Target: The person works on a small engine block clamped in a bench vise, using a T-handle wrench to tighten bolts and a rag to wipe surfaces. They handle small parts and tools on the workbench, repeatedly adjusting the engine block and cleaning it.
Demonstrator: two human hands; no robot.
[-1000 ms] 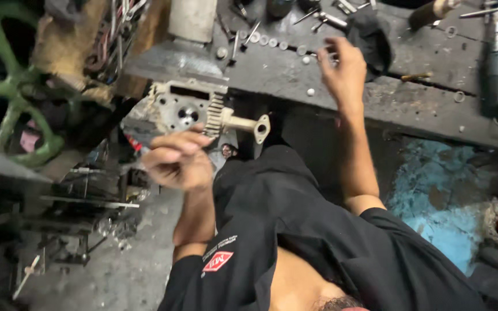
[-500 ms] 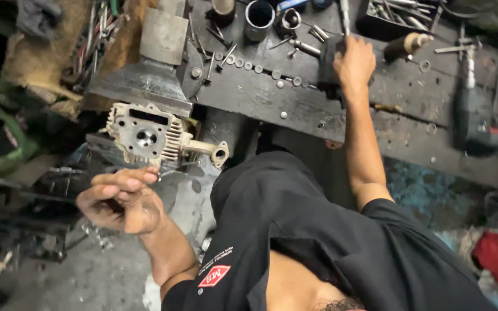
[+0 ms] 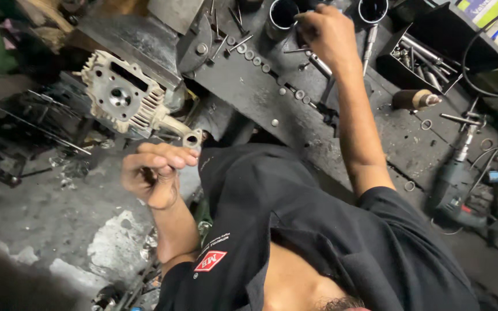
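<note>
A finned grey engine cylinder head (image 3: 123, 98) sits clamped at the near-left corner of a dark, oily metal workbench (image 3: 260, 101). Its pipe flange (image 3: 191, 139) points toward me. My left hand (image 3: 154, 173) hovers just below that flange with the fingers curled in; nothing shows inside them. My right hand (image 3: 324, 33) reaches far across the bench between two dark metal sleeves (image 3: 283, 14) (image 3: 373, 8). Its fingers are bent down among loose bits, and what they touch is hidden. My black shirt fills the lower middle.
Washers, bolts and thin rods lie scattered over the bench. A black tray of sockets (image 3: 425, 57) and a wooden-handled tool (image 3: 413, 99) lie right of my arm. An electric drill (image 3: 453, 178) lies at the right edge. The stained concrete floor holds metal scrap at left.
My right hand has moved farther across the bench to the metal sleeves. My left hand has risen toward the cylinder head's flange. The view has tilted and moved closer.
</note>
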